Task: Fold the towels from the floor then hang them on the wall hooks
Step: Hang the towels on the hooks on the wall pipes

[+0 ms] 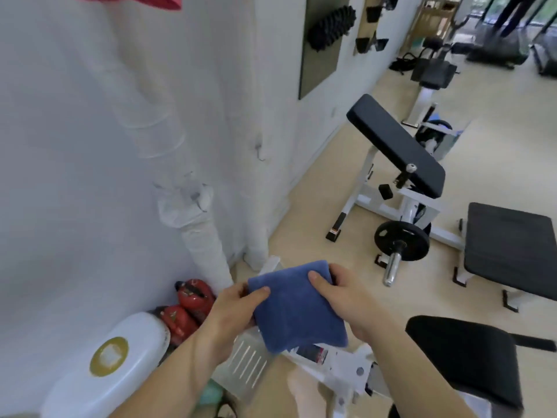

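Folding seemingly done: towel, low centre, pinched by left hand and right hand. Next, likely: lifting to bare hook, mid-frame.

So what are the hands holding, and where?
A folded blue towel: the left hand pinches its left edge, the right hand its right edge.

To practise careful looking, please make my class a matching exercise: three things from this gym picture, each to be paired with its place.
Things:
1 towel
2 hook
3 weight plate

Places:
A on the white wall
B on a steel bar
C held between the left hand and the right hand

Pairs: 1-C, 2-A, 3-B.
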Motion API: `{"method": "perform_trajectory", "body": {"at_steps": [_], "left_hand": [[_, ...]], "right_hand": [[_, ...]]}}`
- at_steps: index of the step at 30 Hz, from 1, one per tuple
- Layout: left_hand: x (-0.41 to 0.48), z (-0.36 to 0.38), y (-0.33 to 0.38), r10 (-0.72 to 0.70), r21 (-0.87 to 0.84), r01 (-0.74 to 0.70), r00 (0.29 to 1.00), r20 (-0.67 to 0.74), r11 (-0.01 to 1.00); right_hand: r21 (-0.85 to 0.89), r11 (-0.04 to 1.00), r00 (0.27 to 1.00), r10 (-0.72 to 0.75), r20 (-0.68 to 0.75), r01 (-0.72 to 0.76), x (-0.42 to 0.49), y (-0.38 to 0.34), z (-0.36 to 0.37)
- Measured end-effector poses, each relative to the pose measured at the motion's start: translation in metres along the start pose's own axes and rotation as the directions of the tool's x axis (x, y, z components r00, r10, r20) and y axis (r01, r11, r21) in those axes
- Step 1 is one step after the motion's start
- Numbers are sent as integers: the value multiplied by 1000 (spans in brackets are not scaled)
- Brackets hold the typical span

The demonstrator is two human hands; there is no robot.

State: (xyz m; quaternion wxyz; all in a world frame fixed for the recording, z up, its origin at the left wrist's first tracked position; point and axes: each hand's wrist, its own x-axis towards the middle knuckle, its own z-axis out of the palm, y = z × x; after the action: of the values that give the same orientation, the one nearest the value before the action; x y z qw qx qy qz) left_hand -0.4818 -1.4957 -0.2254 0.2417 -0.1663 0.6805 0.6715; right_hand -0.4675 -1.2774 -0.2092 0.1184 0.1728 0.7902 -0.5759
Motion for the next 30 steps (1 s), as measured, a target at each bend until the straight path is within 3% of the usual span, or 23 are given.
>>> {"method": "perform_trajectory", "body": {"at_steps": [7, 14, 19, 25, 30], "left_hand": [[39, -92, 54, 139, 21, -138, 962, -236, 990], [104, -125, 82, 171, 34, -173, 888, -426, 984], [147, -133, 87, 92, 23, -97, 807, -584, 995], [186, -142, 84, 82, 96, -21, 718, -691, 995], [210, -142, 93, -46, 137, 182, 745, -666, 974]], "right_hand": [[-29, 997, 994, -65, 83, 68, 71, -88, 73], [-214, 947, 968, -217, 124, 240, 158, -138, 103], [-360, 808, 885, -430, 179, 466, 215, -147, 140], [-405, 784, 877, -360, 319, 469, 278, -148, 177], [-508, 699, 848, -285, 448, 503, 304, -133, 197]]}}
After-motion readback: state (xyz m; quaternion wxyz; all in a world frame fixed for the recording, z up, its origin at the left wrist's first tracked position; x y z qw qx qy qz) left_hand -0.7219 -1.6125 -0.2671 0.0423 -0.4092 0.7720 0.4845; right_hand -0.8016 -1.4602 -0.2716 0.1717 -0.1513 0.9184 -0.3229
